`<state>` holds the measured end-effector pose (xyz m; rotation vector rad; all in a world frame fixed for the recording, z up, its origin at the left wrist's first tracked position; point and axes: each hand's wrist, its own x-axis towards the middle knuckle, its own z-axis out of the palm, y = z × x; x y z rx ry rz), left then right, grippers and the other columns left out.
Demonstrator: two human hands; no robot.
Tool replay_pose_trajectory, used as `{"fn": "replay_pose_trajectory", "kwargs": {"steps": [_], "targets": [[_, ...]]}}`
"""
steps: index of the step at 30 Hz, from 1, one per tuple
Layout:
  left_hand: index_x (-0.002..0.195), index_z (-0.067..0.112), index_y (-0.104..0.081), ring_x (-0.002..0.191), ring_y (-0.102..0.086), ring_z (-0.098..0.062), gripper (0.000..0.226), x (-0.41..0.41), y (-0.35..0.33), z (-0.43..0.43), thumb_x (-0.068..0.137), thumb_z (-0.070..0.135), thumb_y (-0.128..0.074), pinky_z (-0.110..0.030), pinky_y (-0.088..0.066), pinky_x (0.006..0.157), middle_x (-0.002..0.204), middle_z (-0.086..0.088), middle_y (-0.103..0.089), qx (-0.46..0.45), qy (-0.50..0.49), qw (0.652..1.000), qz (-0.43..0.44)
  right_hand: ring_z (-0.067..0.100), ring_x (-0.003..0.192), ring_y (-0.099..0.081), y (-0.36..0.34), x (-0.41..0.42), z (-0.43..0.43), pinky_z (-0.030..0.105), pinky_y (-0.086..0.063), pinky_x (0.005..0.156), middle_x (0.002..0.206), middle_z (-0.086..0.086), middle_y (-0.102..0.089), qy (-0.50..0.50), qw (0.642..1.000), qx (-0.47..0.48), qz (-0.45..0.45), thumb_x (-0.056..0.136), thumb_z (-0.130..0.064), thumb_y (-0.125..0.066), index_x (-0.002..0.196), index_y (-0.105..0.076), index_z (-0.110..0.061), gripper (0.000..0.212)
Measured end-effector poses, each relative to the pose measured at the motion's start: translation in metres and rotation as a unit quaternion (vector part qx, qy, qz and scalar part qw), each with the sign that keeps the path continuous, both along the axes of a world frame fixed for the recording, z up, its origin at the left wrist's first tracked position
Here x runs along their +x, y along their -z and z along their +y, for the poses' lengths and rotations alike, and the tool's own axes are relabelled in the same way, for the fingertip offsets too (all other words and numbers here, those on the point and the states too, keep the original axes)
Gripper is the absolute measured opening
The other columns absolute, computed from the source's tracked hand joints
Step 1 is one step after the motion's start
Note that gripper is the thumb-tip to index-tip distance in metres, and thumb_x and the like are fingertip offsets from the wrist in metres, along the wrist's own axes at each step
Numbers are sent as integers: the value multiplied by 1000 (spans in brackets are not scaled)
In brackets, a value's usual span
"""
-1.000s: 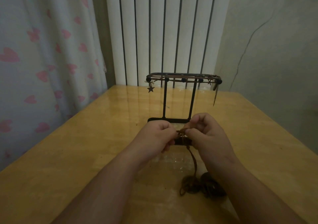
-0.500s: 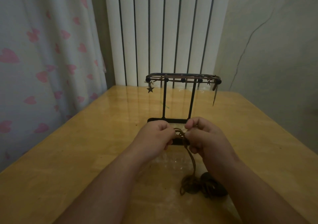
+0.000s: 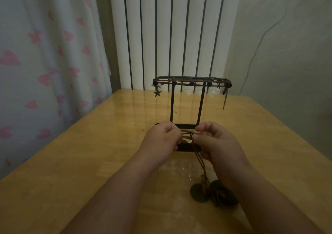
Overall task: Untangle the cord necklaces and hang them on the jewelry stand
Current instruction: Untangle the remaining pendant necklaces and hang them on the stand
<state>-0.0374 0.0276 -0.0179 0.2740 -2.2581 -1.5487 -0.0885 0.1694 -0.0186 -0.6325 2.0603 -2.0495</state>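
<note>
- At the table's (image 3: 80, 162) middle, before the black wire jewelry stand (image 3: 172, 104), my left hand (image 3: 161, 141) and right hand (image 3: 218, 144) both pinch the brown cord necklaces (image 3: 187, 133) in curled grips.
- My hands hide the knot; two round dark pendants (image 3: 197, 192) lie murky by my right wrist.

Home room, heart-print curtain (image 3: 45, 63), radiator (image 3: 172, 32)

The cords (image 3: 187, 135) between the fingers (image 3: 206, 128) are tan-brown, and the round pendants (image 3: 197, 191) at their lower end look a dull, dark bronze. Just beyond the fingers stands the black jewelry stand (image 3: 172, 104), with brown cord along its top bar and a dark star charm (image 3: 157, 93). Beneath the fingers, the table (image 3: 89, 162) is glossy honey-yellow wood. To the left of them the curtain (image 3: 45, 54) is white with pink hearts. Far behind, the radiator (image 3: 161, 27) is white with dark vertical gaps.
</note>
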Motion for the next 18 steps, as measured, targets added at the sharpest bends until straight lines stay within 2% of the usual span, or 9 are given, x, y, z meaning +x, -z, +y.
{"fn": "replay_pose_trajectory", "kwargs": {"steps": [3,6,8,10,13,16,18], "targets": [[73,21,-60,72,-56,-17,22,0,1,1,93,20,-52,-34,-46,67,75,-2,-60,-1,0,1000,3,7,75,-62,1,1,-3,22,-42,64,85,-5,-69,60,996,52,35,92,-20,-61,95,-67,-24,7],[72,22,-60,73,-58,-18,22,0,1,1,92,20,-51,-35,-46,67,76,-2,-62,3,-5,1000,-1,11,72,-58,2,-2,-4,26,-41,64,80,-5,-65,83,993,85,28,96,-26,-56,91,-67,-24,13],[73,20,-61,73,-59,-19,23,-1,0,-1,93,20,-50,-36,-48,68,78,-5,-65,20,-21,1000,-5,14,62,-48,0,-5,-4,30,-38,60,71,-3,-59,56,996,58,-43,99,-25,-50,92,-66,-18,18],[75,16,-63,72,-61,-18,23,-1,-1,-3,93,19,-49,-36,-49,67,79,-5,-68,51,-38,998,-9,15,57,-42,0,-7,-3,32,-35,56,67,0,-55,18,993,-16,-113,99,-22,-47,91,-63,-14,20],[78,14,-64,72,-66,-18,21,-3,0,-5,93,17,-50,-32,-50,65,82,-4,-71,72,-47,996,-25,16,56,-40,-2,-8,-1,33,-34,55,66,2,-53,3,985,-78,-151,95,-19,-45,87,-61,-15,18],[81,13,-64,74,-73,-17,21,-4,1,-5,94,15,-49,-32,-53,65,87,-4,-75,98,-49,994,-29,16,56,-39,-5,-4,-1,34,-34,58,59,-1,-48,22,986,-51,-155,92,-24,-54,85,-63,-13,15],[82,12,-64,75,-74,-18,21,-4,1,-5,94,14,-48,-31,-53,64,88,-4,-76,104,-47,993,-27,17,61,-46,-3,-4,-1,34,-38,61,62,-3,-53,35,996,18,-79,89,-29,-62,86,-66,-16,15]]}}
